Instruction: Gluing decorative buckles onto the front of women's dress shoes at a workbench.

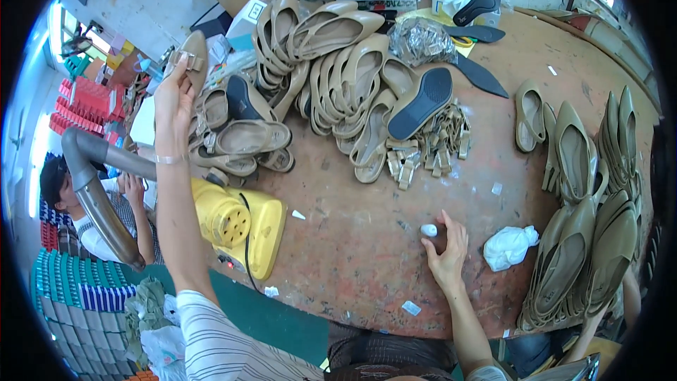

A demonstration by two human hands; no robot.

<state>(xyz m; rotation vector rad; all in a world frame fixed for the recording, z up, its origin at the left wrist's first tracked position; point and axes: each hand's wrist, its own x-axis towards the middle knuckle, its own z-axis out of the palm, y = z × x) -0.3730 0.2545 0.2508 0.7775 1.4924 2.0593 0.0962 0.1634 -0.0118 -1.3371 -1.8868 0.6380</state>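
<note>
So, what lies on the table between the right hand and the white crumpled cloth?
In the head view, only bare brown table lies between the right hand and the white crumpled cloth; they are apart.

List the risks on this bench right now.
The left hand lifts a beige shoe above the loose shoe pile; a slip could drop it and knock others off the table edge. The left forearm passes close over the yellow machine and its black cord, which might snag. The right hand touches a small white piece that may roll away.
</note>
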